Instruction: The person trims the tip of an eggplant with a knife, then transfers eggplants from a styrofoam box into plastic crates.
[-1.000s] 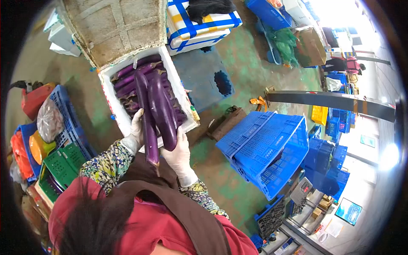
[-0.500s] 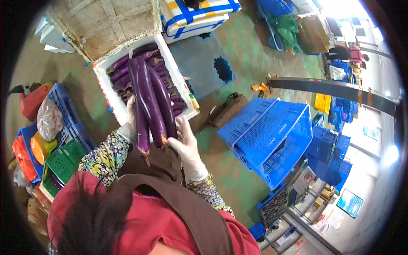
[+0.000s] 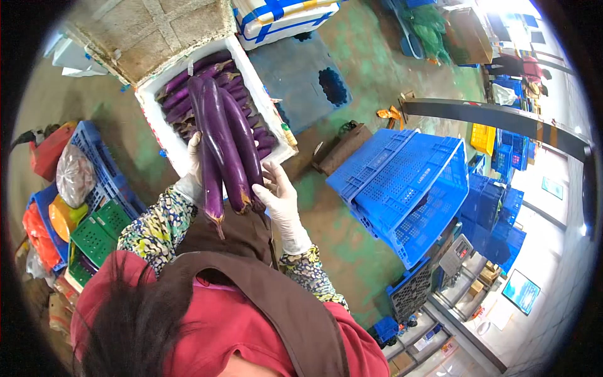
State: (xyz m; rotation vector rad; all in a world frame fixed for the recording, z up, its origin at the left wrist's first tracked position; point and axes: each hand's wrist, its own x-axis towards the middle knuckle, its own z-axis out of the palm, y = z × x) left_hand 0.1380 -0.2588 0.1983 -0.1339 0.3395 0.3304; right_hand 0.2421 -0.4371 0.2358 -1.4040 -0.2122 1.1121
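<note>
Several long purple eggplants (image 3: pixel 220 135) lie together over the near side of a white foam box (image 3: pixel 151 119), stems toward me. My left hand (image 3: pixel 196 164), in a white glove, grips them from their left side; its fingers are partly hidden beneath. My right hand (image 3: pixel 279 196), gloved too, is at their right side near the stem ends, fingers apart and thumb by the rightmost eggplant. More eggplants (image 3: pixel 182 100) fill the box behind, and its dirty lid (image 3: pixel 151 41) stands open at the far side.
Blue crates (image 3: pixel 389 182) lie on the floor at the right, near a metal post (image 3: pixel 477 111). Left are a green crate (image 3: pixel 100 232) and a bagged bundle (image 3: pixel 75 176). Taped foam boxes (image 3: pixel 282 22) stand beyond a grey-blue mat (image 3: pixel 295 75). A distant person (image 3: pixel 531 69) is at upper right.
A third eggplant has joined the two held at first. My right hand has loosened from the eggplants and opened, shifting slightly right. The view has shifted a little.
</note>
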